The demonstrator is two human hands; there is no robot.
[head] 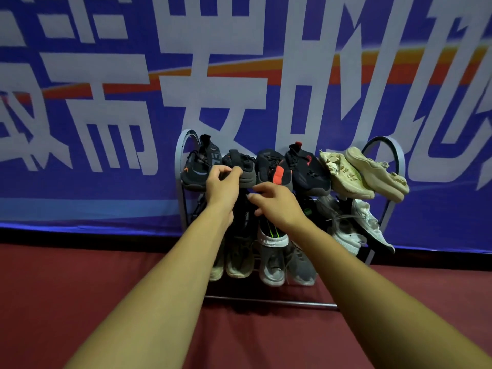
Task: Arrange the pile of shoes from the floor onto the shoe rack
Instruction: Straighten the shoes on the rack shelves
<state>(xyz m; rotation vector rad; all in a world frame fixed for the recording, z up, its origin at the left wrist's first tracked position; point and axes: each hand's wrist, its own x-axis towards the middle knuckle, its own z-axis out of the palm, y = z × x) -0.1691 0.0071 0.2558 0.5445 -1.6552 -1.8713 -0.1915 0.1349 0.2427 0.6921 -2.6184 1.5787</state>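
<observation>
With no shoes seen on the floor (80, 302) and the shoe rack (266, 301) filled, little looks left: the left hand (222, 183) fingers (234, 170) pinch a black shoe (246, 166) on top, the right hand (279, 202) fingers (257, 199) loose just below.

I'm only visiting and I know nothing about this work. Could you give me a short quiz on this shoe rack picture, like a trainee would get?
1. True or false: the two cream shoes sit on the bottom tier of the shoe rack.
2. The person's left grip holds:
A) a cream shoe
B) a black shoe on the top tier
C) the rack's frame
3. How many shoes are on the top tier?

Key:
1. False. They are at the right end of the top tier.
2. B
3. Six
</observation>
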